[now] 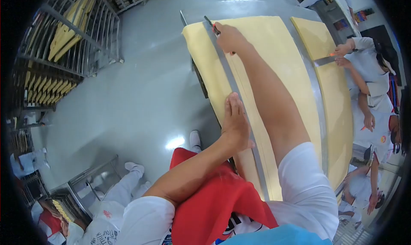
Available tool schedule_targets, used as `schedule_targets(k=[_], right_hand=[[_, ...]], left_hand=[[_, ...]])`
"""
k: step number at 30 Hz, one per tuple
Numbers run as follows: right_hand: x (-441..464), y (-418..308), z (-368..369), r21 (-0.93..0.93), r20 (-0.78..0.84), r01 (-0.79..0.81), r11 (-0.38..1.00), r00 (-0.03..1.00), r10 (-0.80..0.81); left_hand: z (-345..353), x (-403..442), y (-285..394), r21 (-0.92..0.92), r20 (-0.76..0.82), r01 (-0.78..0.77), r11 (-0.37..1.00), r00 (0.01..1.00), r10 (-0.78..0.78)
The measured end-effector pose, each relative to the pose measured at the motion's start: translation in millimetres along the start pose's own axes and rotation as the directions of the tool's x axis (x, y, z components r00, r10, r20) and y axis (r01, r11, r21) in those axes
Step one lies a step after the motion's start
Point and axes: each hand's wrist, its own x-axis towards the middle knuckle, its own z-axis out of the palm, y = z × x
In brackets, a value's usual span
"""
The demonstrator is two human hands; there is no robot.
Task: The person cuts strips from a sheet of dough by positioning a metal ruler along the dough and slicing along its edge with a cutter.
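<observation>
Right hand: the right hand (231, 38) is closed around a small dark-handled tool with red on it (215, 29), at the far end of the work; the arm reaches out over the sheet.
Left hand: the left hand (235, 121) is open, palm down, fingers together and pointing away from the body, thumb out to the side; it lies on the straightedge near its middle.
Straightedge: a long, narrow, grey metal straightedge (225, 66) lies lengthwise on the sheet near its left edge, running from beside the tool, under the left hand, toward the body.
Sheet: a broad, smooth, pale yellow sheet (272, 41) lies flat under both arms; thin lines run along it just right of the straightedge.
Second sheet: a narrower, thicker-looking yellow slab (336, 101) lies to the right, separated from the sheet by a long grey strip (314, 80).
Across the slab: a co-worker in white (371, 59) holds a wide, flat metal blade with an orange handle (326, 60) over the slab's far part; other people in white are nearby.
Left side: a tall metal rack (116, 41) holding yellow pieces stands on the glossy grey floor (141, 80).
Clothing: the person wears white sleeves (306, 170) and a red cloth (214, 198) at the front.
</observation>
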Motion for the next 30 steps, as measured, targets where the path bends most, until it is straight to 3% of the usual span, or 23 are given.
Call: schedule_targets(k=[2,6,8,10,16,21,23,27,30], right_hand=[[8,-1,-6,0.019,0.06,-0.023,1.0,0.998,0.022],[1,-7,-13,-0.09,0.124,-0.029,0.996,0.991,0.04],[-9,-7,-18,-0.062,0.128,-0.066,0.996,0.989,0.074],[-28,-6,-21,-0.007,0.123,-0.011,1.0,0.992,0.011],[-68,7,-14,-0.074,0.193,-0.059,0.996,0.978,0.072],[-135,22,-7,0.001,0.183,-0.051,0.999,0.982,0.05],[-164,31,-1,0.015,0.173,-0.066,0.998,0.983,0.062],[-223,54,27,0.01,0.11,-0.02,1.0,0.994,0.019],[-274,68,42,-0.014,0.061,-0.019,1.0,0.998,0.02]], left_hand=[[12,2,2,-0.015,-0.124,0.016,1.0,0.992,-0.018],[10,0,4,0.007,-0.103,0.011,1.0,0.995,-0.01],[16,3,5,-0.001,-0.197,0.052,0.999,0.979,-0.051],[13,4,6,0.032,-0.172,0.05,0.998,0.984,-0.044],[19,7,11,0.09,-0.175,0.07,0.993,0.983,-0.054],[20,6,15,0.151,-0.16,0.079,0.985,0.986,-0.054],[35,10,12,0.097,-0.328,0.099,0.99,0.942,-0.062],[30,9,7,0.064,-0.249,0.011,0.998,0.968,0.005],[41,15,1,0.072,-0.35,-0.119,0.99,0.927,0.137]])
